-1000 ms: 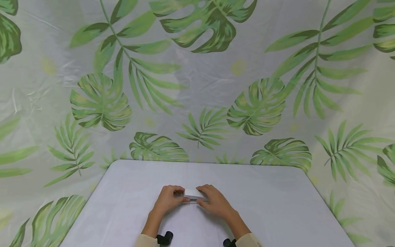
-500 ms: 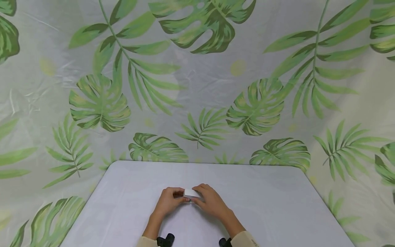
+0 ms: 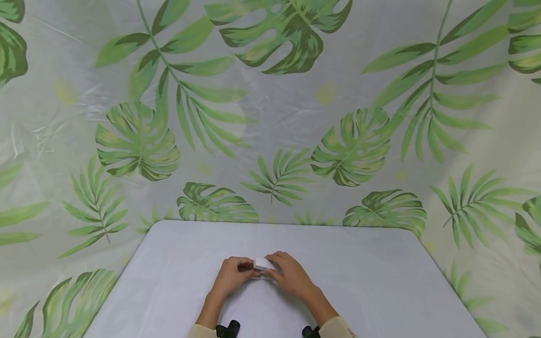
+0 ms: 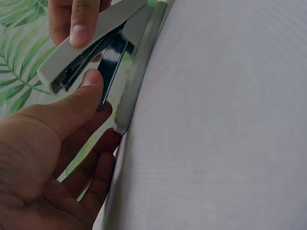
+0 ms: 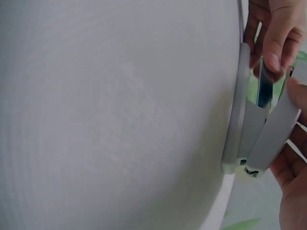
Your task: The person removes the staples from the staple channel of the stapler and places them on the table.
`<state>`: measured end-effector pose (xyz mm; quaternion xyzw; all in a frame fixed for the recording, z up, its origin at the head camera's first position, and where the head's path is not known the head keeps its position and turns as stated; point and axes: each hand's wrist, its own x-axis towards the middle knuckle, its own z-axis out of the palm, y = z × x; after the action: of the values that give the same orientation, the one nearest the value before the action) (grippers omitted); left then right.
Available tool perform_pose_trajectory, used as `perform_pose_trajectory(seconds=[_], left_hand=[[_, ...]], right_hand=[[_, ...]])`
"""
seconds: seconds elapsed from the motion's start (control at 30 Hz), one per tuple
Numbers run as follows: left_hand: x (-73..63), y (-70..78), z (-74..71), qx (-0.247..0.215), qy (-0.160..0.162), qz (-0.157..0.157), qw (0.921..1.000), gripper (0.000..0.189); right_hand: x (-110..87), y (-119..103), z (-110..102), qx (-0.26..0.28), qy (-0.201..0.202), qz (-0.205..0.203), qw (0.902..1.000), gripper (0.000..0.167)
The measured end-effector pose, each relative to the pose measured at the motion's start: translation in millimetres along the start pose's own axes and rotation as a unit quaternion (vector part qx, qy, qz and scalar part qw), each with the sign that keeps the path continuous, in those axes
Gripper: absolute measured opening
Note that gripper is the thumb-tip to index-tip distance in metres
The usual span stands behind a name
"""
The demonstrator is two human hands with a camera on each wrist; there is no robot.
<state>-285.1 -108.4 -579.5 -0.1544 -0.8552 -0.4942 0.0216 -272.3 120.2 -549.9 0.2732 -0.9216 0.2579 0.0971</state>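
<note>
A white and grey stapler (image 3: 260, 264) stands on the table, held between both hands. In the left wrist view its top cover (image 4: 106, 25) is swung up, away from the grey base (image 4: 133, 91). Between them slants the dark metal staple rail (image 4: 113, 57). My left hand (image 3: 230, 276) pinches the free end of that rail, thumb on one side and fingers on the other. The other fingers lie by the tip of the base. My right hand (image 3: 293, 277) grips the raised cover, as the right wrist view also shows.
A white cloth covers the table (image 3: 177, 263), which has rounded far corners. Behind it hangs a pale curtain (image 3: 287, 117) printed with green leaves. Dark wrist cameras (image 3: 228, 328) sit at both cuffs, below light sleeves (image 3: 336, 327).
My right hand has shifted slightly left along the stapler, so less of the white cover shows between the hands. My left hand has stayed almost in place.
</note>
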Motion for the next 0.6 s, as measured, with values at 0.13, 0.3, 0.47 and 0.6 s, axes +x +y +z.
perform_pose_trajectory(seconds=[0.13, 0.3, 0.47, 0.6], left_hand=[[-0.9, 2.4, 0.7, 0.001, 0.002, -0.005, 1.0, 0.025], [-1.6, 3.3, 2.0, 0.01, 0.0, -0.003, 0.9999, 0.021], [-1.4, 2.5, 2.1, 0.014, 0.0, -0.003, 0.9999, 0.019], [-2.2, 2.2, 2.2, 0.016, 0.001, -0.006, 0.9998, 0.018]], right_hand=[[-2.3, 0.7, -6.8, 0.014, -0.002, 0.009, 0.9999, 0.041], [-6.0, 5.0, -16.6, 0.049, -0.006, 0.031, 0.9983, 0.044], [-9.7, 11.3, -28.3, 0.099, -0.01, 0.045, 0.9941, 0.044], [-12.6, 17.1, -35.3, 0.118, -0.016, 0.053, 0.9915, 0.042]])
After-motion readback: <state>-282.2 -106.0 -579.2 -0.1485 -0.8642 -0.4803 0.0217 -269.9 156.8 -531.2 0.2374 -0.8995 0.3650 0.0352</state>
